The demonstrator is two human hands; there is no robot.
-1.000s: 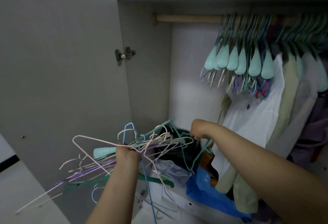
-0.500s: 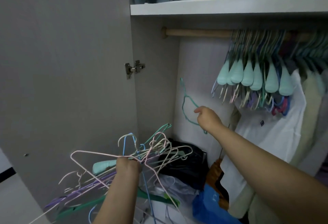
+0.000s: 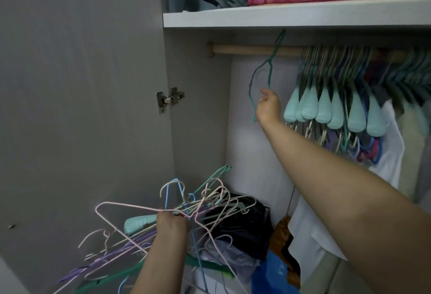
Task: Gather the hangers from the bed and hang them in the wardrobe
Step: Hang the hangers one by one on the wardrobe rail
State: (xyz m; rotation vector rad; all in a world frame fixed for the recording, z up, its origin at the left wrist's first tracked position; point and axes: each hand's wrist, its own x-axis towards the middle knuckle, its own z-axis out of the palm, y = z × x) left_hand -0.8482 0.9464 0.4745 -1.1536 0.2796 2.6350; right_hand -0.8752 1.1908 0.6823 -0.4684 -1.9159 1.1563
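The wardrobe [image 3: 200, 130] stands open, its wooden rail [image 3: 247, 50] bare on the left and crowded with hung hangers [image 3: 345, 98] on the right. Low and near, the left hand [image 3: 171, 223] has its grip clamped on a tangled bundle of hangers [image 3: 205, 202]. Farther in, the right hand [image 3: 269, 105] pinches one green hanger [image 3: 270, 65], its hook raised at the rail. To hang it well, lift the hook clear over the bare rail, then let it settle beside the others before releasing.
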